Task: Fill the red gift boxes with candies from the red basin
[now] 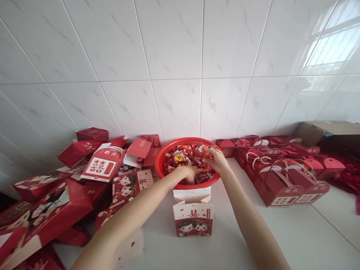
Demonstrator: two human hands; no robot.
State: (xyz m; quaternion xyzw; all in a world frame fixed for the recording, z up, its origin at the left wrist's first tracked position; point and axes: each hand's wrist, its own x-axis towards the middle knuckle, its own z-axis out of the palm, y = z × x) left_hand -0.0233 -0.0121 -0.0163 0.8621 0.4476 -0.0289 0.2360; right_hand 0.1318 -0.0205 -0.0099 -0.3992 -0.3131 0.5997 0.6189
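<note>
A red plastic basket (161, 169) full of wrapped candies (180, 157) stands against the tiled wall. Both of my hands are in it. My left hand (191, 174) reaches among the candies at the front, fingers apart and partly sunk in them. On the right side of the basket, my right hand (216, 159) has its thumb and fingers closed round red-wrapped candies. Just in front of the basket, between my forearms, a red and white box (193, 221) with two cartoon faces stands upright, its top flaps open.
Red boxes (102, 163) lie heaped at the left. Closed boxes with rope handles (281, 187) stand in rows at the right. A cardboard box (323, 129) and dark red material (347, 165) are at the far right.
</note>
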